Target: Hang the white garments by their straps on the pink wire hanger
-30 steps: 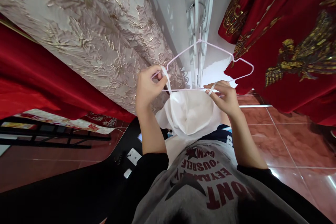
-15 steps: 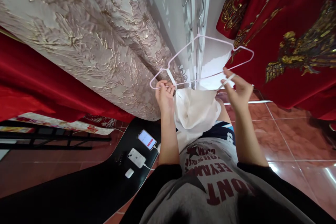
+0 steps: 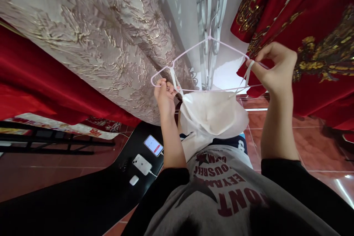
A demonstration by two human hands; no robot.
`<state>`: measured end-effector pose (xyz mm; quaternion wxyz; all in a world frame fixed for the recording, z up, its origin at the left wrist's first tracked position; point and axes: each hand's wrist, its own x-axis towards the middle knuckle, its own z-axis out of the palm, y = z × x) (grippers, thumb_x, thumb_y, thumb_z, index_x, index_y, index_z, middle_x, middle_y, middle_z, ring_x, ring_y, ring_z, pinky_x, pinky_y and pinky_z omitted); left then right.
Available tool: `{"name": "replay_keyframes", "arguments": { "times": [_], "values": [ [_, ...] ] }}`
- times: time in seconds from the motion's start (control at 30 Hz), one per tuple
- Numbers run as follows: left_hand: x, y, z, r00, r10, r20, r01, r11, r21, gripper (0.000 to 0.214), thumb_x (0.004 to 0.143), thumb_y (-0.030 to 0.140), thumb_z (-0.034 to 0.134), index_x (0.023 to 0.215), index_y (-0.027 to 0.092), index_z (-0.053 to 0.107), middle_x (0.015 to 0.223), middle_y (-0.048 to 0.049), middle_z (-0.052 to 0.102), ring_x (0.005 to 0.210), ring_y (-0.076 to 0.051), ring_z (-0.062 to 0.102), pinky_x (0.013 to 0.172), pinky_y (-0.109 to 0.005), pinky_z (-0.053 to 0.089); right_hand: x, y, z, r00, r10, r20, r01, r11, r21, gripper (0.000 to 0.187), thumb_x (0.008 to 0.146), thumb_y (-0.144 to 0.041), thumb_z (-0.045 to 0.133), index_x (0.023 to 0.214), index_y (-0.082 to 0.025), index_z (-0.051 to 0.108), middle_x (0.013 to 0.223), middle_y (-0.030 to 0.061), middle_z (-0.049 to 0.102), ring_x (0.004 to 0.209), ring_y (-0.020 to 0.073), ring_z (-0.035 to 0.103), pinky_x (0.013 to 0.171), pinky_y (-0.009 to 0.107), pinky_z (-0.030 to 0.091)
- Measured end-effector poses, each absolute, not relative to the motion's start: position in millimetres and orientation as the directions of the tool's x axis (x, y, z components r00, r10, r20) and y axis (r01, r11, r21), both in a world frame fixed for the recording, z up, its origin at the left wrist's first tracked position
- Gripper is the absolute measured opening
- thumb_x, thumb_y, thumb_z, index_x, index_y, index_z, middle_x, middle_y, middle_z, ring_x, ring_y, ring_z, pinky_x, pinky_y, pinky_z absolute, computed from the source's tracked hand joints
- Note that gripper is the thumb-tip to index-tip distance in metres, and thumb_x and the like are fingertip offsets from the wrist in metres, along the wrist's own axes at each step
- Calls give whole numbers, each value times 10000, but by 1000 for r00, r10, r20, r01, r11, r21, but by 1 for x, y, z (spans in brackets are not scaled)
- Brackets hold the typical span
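Observation:
A pale pink wire hanger (image 3: 193, 46) hangs in front of me with a white strappy garment (image 3: 214, 114) drooping below its bottom bar. My left hand (image 3: 164, 96) is closed around the hanger's left end, just under the garment's left strap (image 3: 173, 75), which loops over the wire. Up at the hanger's right shoulder, my right hand (image 3: 275, 67) pinches the garment's right strap (image 3: 247, 73) and pulls it taut against the wire.
A gold-embroidered pale fabric (image 3: 91, 33) hangs at left over red cloth (image 3: 30, 84). Red embroidered garments (image 3: 312, 25) hang at right. Two phones (image 3: 153, 145) and a small white case (image 3: 134, 180) lie on a black surface (image 3: 83, 199) below. The floor is red tile (image 3: 312, 147).
My right hand has risen and moved right, carrying the right strap up to the hanger's right shoulder. The left hand kept its hold on the left end.

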<state>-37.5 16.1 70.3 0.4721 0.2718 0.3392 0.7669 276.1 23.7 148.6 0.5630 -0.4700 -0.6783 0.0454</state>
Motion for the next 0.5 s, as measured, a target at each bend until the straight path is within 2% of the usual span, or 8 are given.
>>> {"name": "replay_keyframes", "arguments": {
  "times": [0.1,0.13,0.2,0.33,0.4,0.5],
  "values": [
    [-32,17,65,-414,906,87,-548,-324,772,129,1016,259,656,893,239,624,597,52,536,540,-120,558,663,-266,552,261,15,133,46,451,891,595,705,-387,123,891,-383,714,956,-283,686,1046,107,681,1103,345,641,1017,608,511],
    [-29,16,63,-422,902,88,-541,-328,774,126,1005,298,682,909,241,621,613,48,553,574,-129,604,659,-260,546,254,12,126,9,418,909,573,742,-347,139,912,-390,680,1003,-286,693,1115,112,677,1167,360,625,1056,623,485],
    [-23,15,57,-437,895,87,-521,-331,787,187,975,396,727,956,246,618,697,26,621,698,-160,709,675,-258,545,239,10,111,-107,480,871,513,777,-365,154,946,-367,624,1051,-288,705,1178,97,700,1183,344,642,1062,591,492],
    [-7,7,40,-470,881,61,-498,-322,805,319,958,546,713,1039,259,598,1104,-51,741,995,-213,780,870,-325,586,215,20,77,-307,739,599,562,649,-512,231,980,-368,606,1143,-252,721,1157,87,782,1088,312,706,1010,528,523],
    [3,2,30,-475,877,68,-473,-320,821,322,967,548,696,1062,260,586,1219,-69,732,1090,-215,764,996,-369,568,209,24,64,-283,777,562,606,599,-524,248,999,-397,599,1133,-240,737,1125,91,800,1071,313,712,1020,526,506],
    [16,-8,19,-416,900,135,-350,-295,889,285,969,499,701,1073,250,609,1193,-77,747,1175,-213,731,1093,-385,520,206,20,54,-190,763,618,616,582,-530,247,1030,-401,570,1104,-258,756,1106,73,809,1062,293,714,1041,508,485]
  ]
}}
